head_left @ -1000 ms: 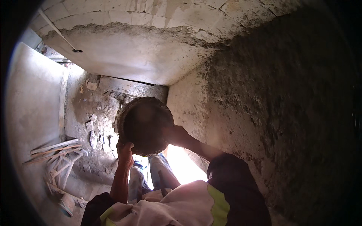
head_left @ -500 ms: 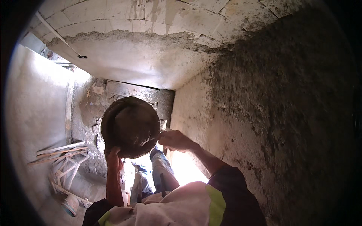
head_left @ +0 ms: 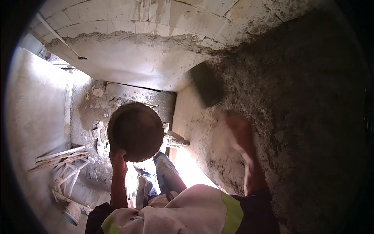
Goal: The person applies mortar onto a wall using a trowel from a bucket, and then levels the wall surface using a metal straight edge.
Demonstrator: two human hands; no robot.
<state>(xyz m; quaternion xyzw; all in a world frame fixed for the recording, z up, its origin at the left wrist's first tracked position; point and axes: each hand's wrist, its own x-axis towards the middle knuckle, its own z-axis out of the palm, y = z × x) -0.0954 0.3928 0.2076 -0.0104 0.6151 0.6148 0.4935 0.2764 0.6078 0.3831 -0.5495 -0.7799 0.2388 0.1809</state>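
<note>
The left hand (head_left: 118,156) grips the round pan (head_left: 112,128), best held level; the right hand (head_left: 240,128), blurred, seemingly clasps a trowel (head_left: 209,85), best wielded steadily.

No legible text, label, brand, number or sign.
</note>
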